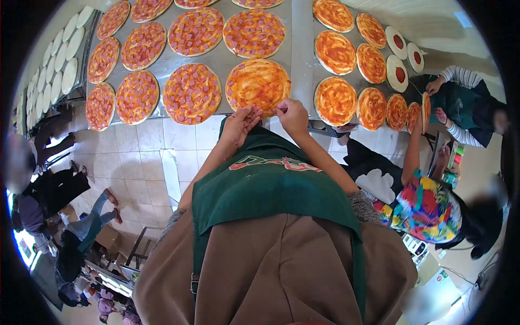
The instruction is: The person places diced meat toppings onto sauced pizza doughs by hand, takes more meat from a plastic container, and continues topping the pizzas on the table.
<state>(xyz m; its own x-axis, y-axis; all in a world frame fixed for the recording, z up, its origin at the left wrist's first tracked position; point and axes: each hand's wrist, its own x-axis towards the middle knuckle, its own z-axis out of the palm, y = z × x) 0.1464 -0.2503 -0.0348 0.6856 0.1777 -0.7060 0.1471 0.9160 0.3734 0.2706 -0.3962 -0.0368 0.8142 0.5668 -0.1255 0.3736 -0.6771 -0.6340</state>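
Observation:
In front of me on a metal table (301, 59) lies a round pizza (257, 84) spread with sauce, with only a few bits of topping near its close edge. My left hand (241, 123) is cupped at that edge, fingers curled; what lies in it I cannot make out. Just right of it, my right hand (293, 116) is pinched over the rim of the same pizza, and its fingertips hide anything between them. Left of this base sits a pizza (192, 93) covered with pink ham cubes, with another ham-topped pizza (254, 33) behind.
More sauced bases (336, 101) stand in rows to the right, near white bases with red centres (397, 73). Two co-workers stand there, one in striped sleeves (460, 76), one in a colourful top (428, 208). Plain dough rounds (70, 73) fill a table at far left.

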